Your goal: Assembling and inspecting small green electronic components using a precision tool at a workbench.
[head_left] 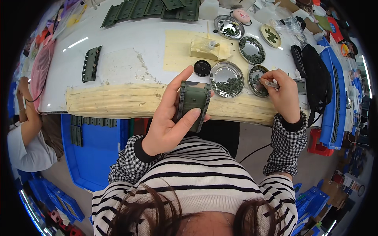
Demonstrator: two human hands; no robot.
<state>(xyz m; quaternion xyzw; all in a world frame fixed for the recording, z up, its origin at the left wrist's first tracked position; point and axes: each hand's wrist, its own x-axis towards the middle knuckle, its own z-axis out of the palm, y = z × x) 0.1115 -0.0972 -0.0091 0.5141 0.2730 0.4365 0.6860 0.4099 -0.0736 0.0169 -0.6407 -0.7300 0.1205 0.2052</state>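
Observation:
My left hand [163, 131] holds a dark green toy tank hull [195, 95] with black tracks along both sides, tilted up above the table's front edge. The thumb lies across the hull and the fingers pass behind it. My right hand [286, 96] pinches metal tweezers [271, 84], their tips inside a round metal dish [250, 77] of small green parts. Left of that dish, a wider metal dish [223, 70] holds more little green pieces. A black round cap [202, 68] sits beside it, just beyond the hull.
A paper-wrapped block [204, 49] with a small bottle stands behind the dishes. Further dishes [252, 39] of parts sit at the back right. Another green hull [91, 64] lies at left, green panels [138, 8] at the back. A blue bin [92, 157] is below left; a person [31, 145] sits at far left.

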